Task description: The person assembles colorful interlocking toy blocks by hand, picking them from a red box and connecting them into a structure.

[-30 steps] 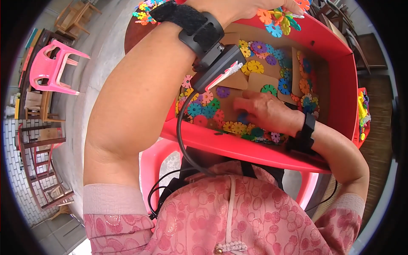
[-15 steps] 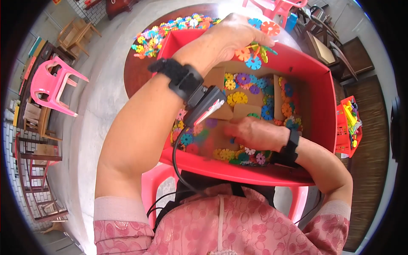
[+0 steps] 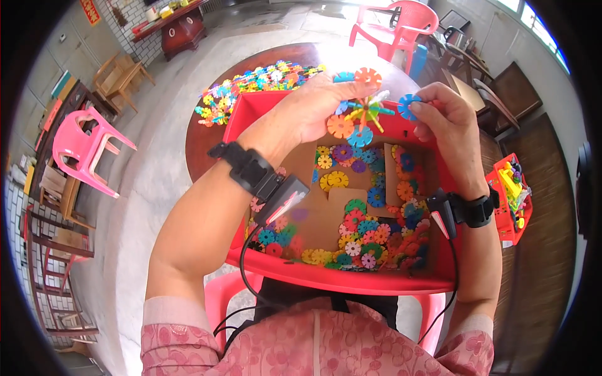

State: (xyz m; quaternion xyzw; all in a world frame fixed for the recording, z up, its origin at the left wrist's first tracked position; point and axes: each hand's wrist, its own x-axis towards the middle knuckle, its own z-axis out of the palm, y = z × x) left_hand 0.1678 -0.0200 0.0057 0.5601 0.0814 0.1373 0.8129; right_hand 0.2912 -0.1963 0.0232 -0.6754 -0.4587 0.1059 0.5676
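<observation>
Over the far side of the red box [image 3: 338, 283], my left hand [image 3: 313, 106] grips a cluster of interlocked plastic snowflake discs [image 3: 359, 116] in orange, blue, green and yellow. Just right of it, my right hand [image 3: 446, 116] pinches one blue snowflake disc [image 3: 409, 107] by its edge, a small gap away from the cluster. Below both hands, many loose notched discs [image 3: 370, 241] of mixed colours lie in the box, among cardboard dividers [image 3: 307, 219]. My left fingertips are partly hidden behind the cluster.
Behind the box, a round dark table [image 3: 199, 147] carries a heap of joined discs [image 3: 263, 84]. A red basket of toys [image 3: 511, 197] stands at the right. Pink chairs stand at the left [image 3: 81, 147] and far back [image 3: 401, 25]. Cables hang from both wrist devices.
My right hand has risen out of the box with a blue disc and moved up beside the cluster. My left hand still holds the cluster. The view has tilted up a little.
</observation>
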